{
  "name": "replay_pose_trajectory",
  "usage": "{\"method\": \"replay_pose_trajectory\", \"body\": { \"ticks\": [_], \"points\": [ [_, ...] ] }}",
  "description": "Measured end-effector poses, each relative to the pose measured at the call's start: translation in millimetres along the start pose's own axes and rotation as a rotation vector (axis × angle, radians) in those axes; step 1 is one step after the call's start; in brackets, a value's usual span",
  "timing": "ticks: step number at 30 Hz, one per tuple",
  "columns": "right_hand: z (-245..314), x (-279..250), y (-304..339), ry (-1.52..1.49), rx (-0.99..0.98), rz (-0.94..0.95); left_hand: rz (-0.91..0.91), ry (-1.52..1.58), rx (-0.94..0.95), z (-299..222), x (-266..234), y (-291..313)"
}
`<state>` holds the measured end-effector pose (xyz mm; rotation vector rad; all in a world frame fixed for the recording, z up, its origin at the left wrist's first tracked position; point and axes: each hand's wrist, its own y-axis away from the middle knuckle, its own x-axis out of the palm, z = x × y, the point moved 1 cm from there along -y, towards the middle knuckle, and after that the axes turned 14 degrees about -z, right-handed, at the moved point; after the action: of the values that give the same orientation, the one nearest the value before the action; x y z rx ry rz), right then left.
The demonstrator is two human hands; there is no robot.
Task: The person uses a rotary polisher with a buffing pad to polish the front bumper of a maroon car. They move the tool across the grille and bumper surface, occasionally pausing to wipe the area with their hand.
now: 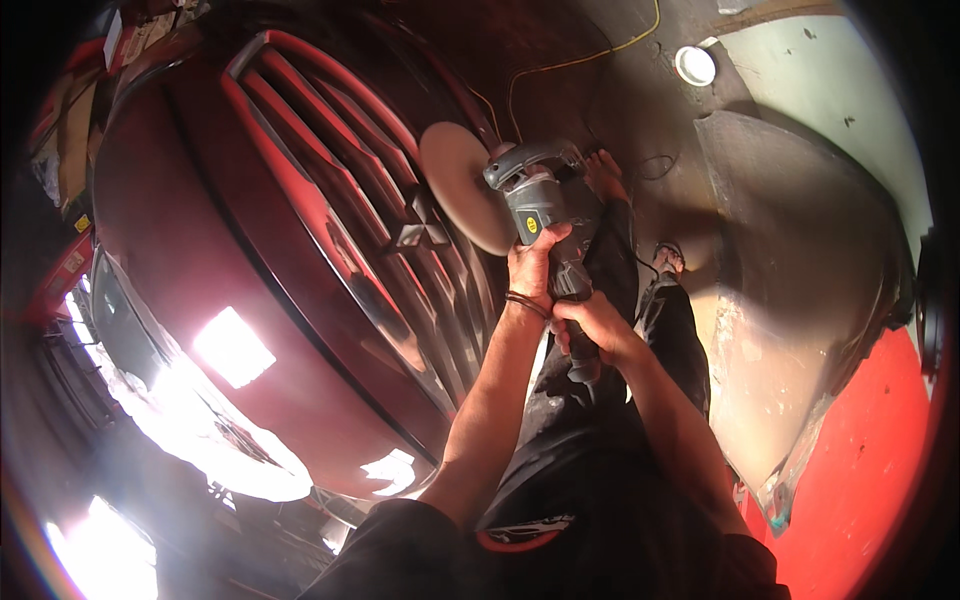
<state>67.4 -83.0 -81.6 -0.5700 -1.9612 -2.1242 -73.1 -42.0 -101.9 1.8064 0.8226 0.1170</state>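
The polisher (540, 205) is held just right of the grille (330, 180), with its pale round pad (462, 185) turned toward the grille's right edge; whether the two are touching cannot be told. The tool's body is clasped by the left grip (538, 268), fingers partly hidden, and its rear handle is firmly wrapped by the right grip (600, 328), so no hand is free. Work on the grille is judged to be under way rather than finished, since the polisher is held up to it. Shine and reflections are seen on the slats and on the maroon hood (165, 210) left of the grille, but how much of that gloss is owed to polishing cannot be told. No clear line between treated and untreated areas is shown, so what is left cannot be measured. Well right of the grille, a dull grey panel (810, 215) is seen, apart from the polisher.
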Motion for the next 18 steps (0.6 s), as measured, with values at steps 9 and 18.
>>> {"method": "replay_pose_trajectory", "body": {
  "ticks": [9, 18],
  "points": [
    [77, 21, -39, -0.028, 0.098, -0.004, -0.018, 0.034, 0.003, -63, 39, -48],
    [151, 36, -69, 0.053, 0.073, -0.032, 0.019, 0.096, -0.048, -111, 71, -96]
  ]
}}
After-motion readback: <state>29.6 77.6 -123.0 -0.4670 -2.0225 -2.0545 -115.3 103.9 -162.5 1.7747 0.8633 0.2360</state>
